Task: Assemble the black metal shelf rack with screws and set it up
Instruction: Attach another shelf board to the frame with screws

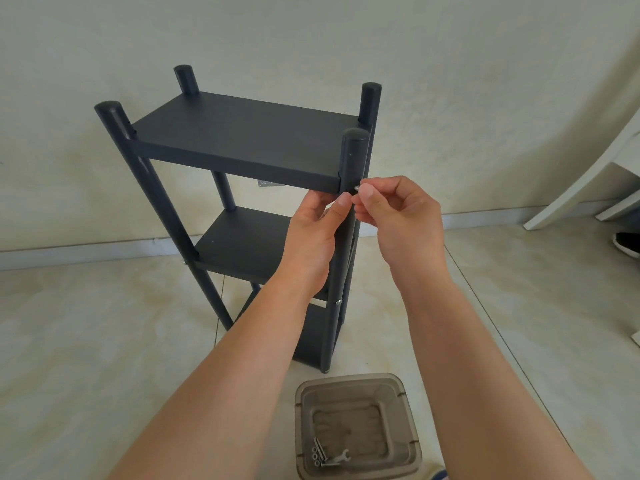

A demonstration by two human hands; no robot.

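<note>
Head view — A: Your shelf rack point(242, 143) stands upright on the floor point(86, 341) by the wall, 3 shelves in.

B: Step in hand?

A: Fixing the top shelf at its near right corner. Your right hand point(398, 216) pinches a screw point(356, 187) between thumb and forefinger at the near right post point(346, 237), just under the shelf edge. Your left hand point(311, 237) curls round that post, thumb on its front.

B: Next?

A: Likely finger-turning until it bites, post held steady, then the small wrench point(341, 457). It lies with spare screws point(320, 453) in the tray's point(401, 393) near left corner.
</note>
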